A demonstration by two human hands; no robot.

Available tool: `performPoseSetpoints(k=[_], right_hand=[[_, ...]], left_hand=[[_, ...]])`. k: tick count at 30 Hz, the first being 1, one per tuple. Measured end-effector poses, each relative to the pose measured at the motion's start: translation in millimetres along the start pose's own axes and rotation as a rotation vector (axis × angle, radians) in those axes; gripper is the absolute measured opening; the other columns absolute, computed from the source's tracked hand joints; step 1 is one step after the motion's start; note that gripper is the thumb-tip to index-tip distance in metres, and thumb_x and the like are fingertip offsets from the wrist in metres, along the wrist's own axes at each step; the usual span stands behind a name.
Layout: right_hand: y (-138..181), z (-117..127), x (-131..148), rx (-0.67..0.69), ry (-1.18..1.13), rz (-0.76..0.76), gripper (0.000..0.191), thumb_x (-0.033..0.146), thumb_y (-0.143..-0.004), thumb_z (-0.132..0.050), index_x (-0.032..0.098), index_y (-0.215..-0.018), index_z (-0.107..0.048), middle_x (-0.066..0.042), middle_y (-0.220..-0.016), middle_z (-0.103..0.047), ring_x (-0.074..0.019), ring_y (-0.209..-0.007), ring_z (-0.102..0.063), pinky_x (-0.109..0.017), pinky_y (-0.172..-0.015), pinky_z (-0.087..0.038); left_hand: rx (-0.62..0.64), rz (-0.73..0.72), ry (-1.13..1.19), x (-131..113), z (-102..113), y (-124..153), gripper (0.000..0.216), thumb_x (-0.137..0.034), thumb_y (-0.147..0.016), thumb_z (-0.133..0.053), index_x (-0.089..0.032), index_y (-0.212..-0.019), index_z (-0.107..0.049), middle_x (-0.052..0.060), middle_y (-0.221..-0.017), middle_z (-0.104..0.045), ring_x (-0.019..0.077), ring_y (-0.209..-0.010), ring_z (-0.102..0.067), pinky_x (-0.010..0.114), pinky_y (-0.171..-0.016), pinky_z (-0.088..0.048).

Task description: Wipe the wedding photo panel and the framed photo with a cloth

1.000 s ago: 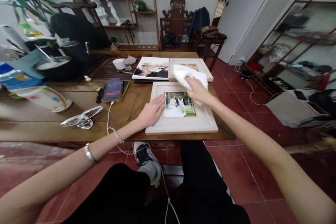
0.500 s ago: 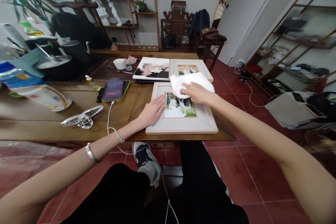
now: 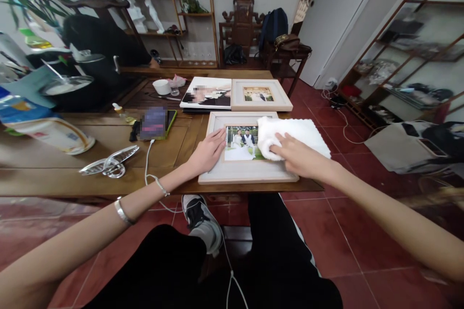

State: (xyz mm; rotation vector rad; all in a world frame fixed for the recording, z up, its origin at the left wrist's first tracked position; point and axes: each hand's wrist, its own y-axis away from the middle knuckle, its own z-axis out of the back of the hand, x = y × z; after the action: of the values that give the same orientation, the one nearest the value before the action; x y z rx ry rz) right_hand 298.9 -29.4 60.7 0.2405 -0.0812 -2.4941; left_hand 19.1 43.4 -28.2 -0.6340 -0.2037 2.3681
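Mid-view, the left hand (image 3: 208, 152) lies flat, clasping nothing, on the left of the frame (image 3: 246, 172), while the right hand (image 3: 294, 155) curls its grip round the cloth (image 3: 308, 133), where dragging hard toward bottom centre might slide the frame off the desk (image 3: 181, 181).

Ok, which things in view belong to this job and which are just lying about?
In the job:
- white cloth, held in the right grip
- near framed photo, touched by the left grip

Lying about:
- clear claw clip
- white cup
- backpack
- far framed photo, untouched, possibly related
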Motion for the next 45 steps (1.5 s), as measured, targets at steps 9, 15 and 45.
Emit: performPoseSetpoints(k=[9,15,45], right_hand=[[53.9,17.9,31.3,0.135,-0.283,-0.034,0.051,-0.004,-0.067,-0.038,0.019,-0.107,-0.06,-0.014,-0.109,-0.065,-0.0335,-0.123,-0.053,-0.039,-0.086,-0.048],[-3.8,-8.5,-9.2,-0.115,-0.277,-0.17,0.053,-0.001,-0.069,-0.037,0.012,-0.117,-0.056,-0.019,-0.114,-0.063,-0.0345,-0.111,-0.057,-0.046,-0.088,-0.046],[26.6,-0.5,45.5,-0.033,-0.208,-0.096,0.055,0.001,-0.07,-0.043,0.009,-0.124,-0.055,-0.023,-0.13,-0.056,-0.0361,-0.136,-0.038,-0.05,-0.104,-0.039]], left_hand=[[0.028,-0.01,-0.013,1.9,0.7,0.5,0.054,-0.037,-0.101,-0.025,-0.008,-0.141,-0.045,0.013,-0.152,-0.039,0.0234,-0.144,-0.03,0.045,-0.116,-0.033],[0.054,-0.014,-0.028,2.9,2.2,0.8,0.055,-0.038,-0.102,-0.024,-0.007,-0.143,-0.043,0.012,-0.153,-0.036,0.0225,-0.144,-0.028,0.044,-0.116,-0.033],[0.031,-0.042,-0.001,1.3,3.6,1.6,0.054,-0.036,-0.102,-0.024,-0.007,-0.143,-0.042,0.014,-0.152,-0.038,0.0218,-0.144,-0.03,0.044,-0.119,-0.027]])
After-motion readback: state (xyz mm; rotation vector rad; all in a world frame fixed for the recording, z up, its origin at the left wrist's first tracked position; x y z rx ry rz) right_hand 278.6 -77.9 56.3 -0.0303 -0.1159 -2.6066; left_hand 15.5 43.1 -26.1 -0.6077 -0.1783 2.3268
